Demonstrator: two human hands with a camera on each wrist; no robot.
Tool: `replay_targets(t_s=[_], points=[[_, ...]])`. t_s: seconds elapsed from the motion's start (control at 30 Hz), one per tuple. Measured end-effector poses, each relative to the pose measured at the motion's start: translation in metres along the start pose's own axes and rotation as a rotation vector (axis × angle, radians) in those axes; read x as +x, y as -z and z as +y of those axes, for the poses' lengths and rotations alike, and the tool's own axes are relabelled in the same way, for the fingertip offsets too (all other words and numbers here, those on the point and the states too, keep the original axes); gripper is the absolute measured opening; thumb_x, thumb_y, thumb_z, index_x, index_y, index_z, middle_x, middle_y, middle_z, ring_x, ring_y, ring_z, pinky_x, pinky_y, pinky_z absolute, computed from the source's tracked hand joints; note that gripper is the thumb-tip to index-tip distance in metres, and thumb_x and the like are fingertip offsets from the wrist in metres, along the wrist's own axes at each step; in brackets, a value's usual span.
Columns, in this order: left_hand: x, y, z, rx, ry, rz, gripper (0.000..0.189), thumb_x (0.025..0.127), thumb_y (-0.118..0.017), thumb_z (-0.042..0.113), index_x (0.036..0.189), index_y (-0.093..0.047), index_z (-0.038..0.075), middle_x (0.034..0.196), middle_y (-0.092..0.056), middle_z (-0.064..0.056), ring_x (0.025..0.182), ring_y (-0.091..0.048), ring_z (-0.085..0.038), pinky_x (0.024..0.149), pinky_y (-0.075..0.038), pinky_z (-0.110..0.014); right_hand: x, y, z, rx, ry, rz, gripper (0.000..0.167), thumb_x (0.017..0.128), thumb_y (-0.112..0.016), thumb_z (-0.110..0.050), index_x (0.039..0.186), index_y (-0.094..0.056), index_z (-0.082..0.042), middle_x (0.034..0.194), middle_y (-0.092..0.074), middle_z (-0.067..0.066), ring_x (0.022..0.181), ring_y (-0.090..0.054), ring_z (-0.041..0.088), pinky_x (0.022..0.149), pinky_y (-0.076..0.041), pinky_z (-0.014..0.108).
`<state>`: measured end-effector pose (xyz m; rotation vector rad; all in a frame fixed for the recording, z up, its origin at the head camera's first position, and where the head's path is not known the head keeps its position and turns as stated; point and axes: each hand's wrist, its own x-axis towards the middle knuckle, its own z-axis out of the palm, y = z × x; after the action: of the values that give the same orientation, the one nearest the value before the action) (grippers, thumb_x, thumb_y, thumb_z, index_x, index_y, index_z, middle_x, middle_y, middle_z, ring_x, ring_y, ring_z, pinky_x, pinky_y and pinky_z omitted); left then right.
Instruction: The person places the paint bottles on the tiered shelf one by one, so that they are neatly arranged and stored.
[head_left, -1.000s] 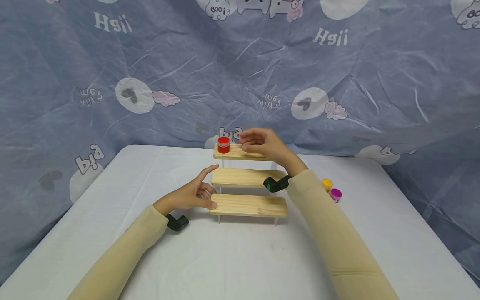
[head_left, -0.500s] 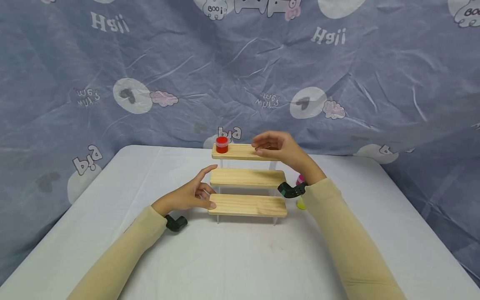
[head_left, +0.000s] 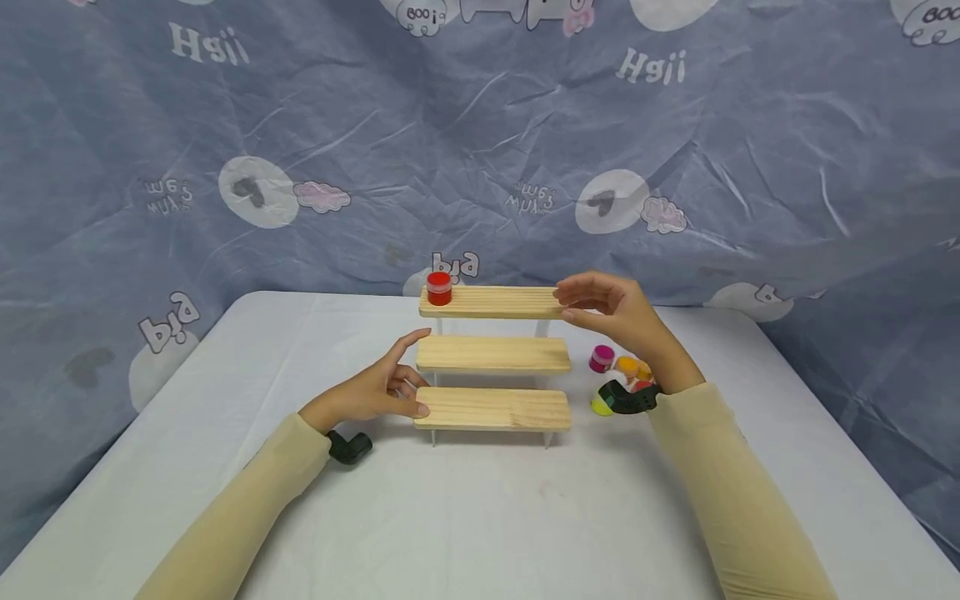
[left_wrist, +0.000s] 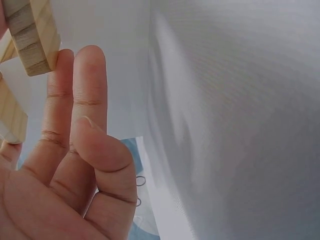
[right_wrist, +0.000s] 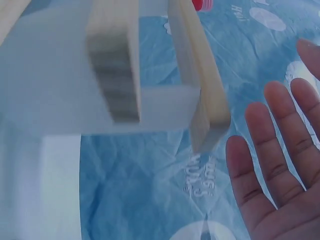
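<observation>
A three-tier wooden display stand [head_left: 491, 408] with pale boards and white supports stands in the middle of the table. A small red jar [head_left: 439, 290] sits at the left end of its top board [head_left: 502, 302]. My left hand [head_left: 367, 393] holds the left end of the lowest board, thumb on top and fingertips against its underside. The index finger reaches up beside the middle board [head_left: 487, 353]. At the right end of the top board is my right hand [head_left: 611, 310], holding nothing. In the right wrist view its fingers [right_wrist: 286, 115] are extended beside that board.
Several small jars cluster right of the stand, partly behind my right wrist: a magenta jar [head_left: 602, 358], an orange jar [head_left: 627, 366] and a yellow jar [head_left: 601, 406] among them. White cloth [head_left: 480, 517] covers the table. A patterned grey-blue curtain [head_left: 420, 192] hangs behind.
My right hand has moved right along the top board, away from the red jar to the board's right end. More jars show beneath the right forearm. The left hand keeps its hold.
</observation>
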<state>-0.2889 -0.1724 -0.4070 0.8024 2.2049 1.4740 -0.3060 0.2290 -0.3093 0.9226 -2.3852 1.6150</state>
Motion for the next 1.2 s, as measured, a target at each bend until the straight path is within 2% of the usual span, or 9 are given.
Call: replay_targets(t_s=[0.27, 0.57, 0.67, 0.87, 0.9, 1.03, 1.2], points=[[-0.002, 0.000, -0.002, -0.010, 0.005, 0.005, 0.118, 0.095, -0.085, 0.012, 0.175, 0.001, 0.026, 0.115, -0.072, -0.014, 0.095, -0.069, -0.028, 0.080, -0.049, -0.033, -0.026, 0.020, 0.012, -0.099, -0.062, 0.002, 0.031, 0.099, -0.074, 0.004, 0.128, -0.068, 0.011, 0.115, -0.074, -0.011, 0.107, -0.071, 0.009, 0.094, -0.054, 0.018], [-0.003, 0.000, -0.002, -0.008, 0.010, 0.010, 0.118, 0.094, -0.086, 0.012, 0.175, -0.001, 0.027, 0.114, -0.073, -0.014, 0.096, -0.069, -0.028, 0.080, -0.048, -0.033, -0.053, 0.041, 0.034, -0.197, -0.115, 0.011, 0.028, 0.101, -0.074, -0.001, 0.128, -0.071, 0.007, 0.112, -0.073, -0.016, 0.104, -0.068, 0.001, 0.094, -0.051, 0.013], [-0.003, 0.000, -0.002, -0.008, 0.009, 0.008, 0.118, 0.094, -0.086, 0.012, 0.175, 0.000, 0.026, 0.114, -0.072, -0.013, 0.096, -0.069, -0.028, 0.080, -0.048, -0.033, -0.063, 0.050, 0.044, -0.210, -0.128, 0.027, 0.028, 0.102, -0.073, 0.000, 0.129, -0.070, 0.008, 0.115, -0.074, -0.010, 0.104, -0.068, -0.001, 0.092, -0.052, 0.013], [-0.002, 0.000, -0.001, -0.017, -0.001, -0.002, 0.119, 0.094, -0.085, 0.011, 0.175, 0.001, 0.025, 0.115, -0.072, -0.015, 0.096, -0.069, -0.029, 0.080, -0.048, -0.033, -0.083, 0.069, 0.065, -0.252, -0.190, 0.060, 0.031, 0.103, -0.072, -0.003, 0.132, -0.068, 0.009, 0.114, -0.074, -0.016, 0.103, -0.066, -0.006, 0.089, -0.052, 0.012], [-0.002, 0.000, -0.001, -0.017, -0.002, -0.002, 0.119, 0.094, -0.085, 0.011, 0.175, 0.001, 0.025, 0.115, -0.072, -0.015, 0.096, -0.069, -0.029, 0.080, -0.048, -0.033, -0.086, 0.073, 0.068, -0.256, -0.201, 0.066, 0.032, 0.104, -0.072, -0.004, 0.132, -0.068, 0.009, 0.114, -0.072, -0.020, 0.103, -0.066, -0.007, 0.089, -0.052, 0.012], [-0.001, 0.000, 0.000, -0.014, -0.005, -0.003, 0.119, 0.094, -0.085, 0.011, 0.175, 0.001, 0.024, 0.114, -0.072, -0.015, 0.095, -0.069, -0.028, 0.079, -0.048, -0.033, -0.098, 0.087, 0.081, -0.236, -0.267, 0.088, 0.035, 0.105, -0.072, -0.008, 0.135, -0.065, 0.009, 0.116, -0.073, -0.019, 0.102, -0.067, -0.007, 0.087, -0.052, 0.012], [-0.001, 0.000, 0.001, -0.016, -0.013, -0.003, 0.119, 0.094, -0.085, 0.012, 0.175, 0.000, 0.024, 0.114, -0.073, -0.015, 0.095, -0.068, -0.029, 0.079, -0.048, -0.033, -0.110, 0.102, 0.096, -0.173, -0.363, 0.107, 0.033, 0.107, -0.072, -0.013, 0.136, -0.066, 0.002, 0.114, -0.072, -0.024, 0.101, -0.070, -0.006, 0.087, -0.055, 0.015]])
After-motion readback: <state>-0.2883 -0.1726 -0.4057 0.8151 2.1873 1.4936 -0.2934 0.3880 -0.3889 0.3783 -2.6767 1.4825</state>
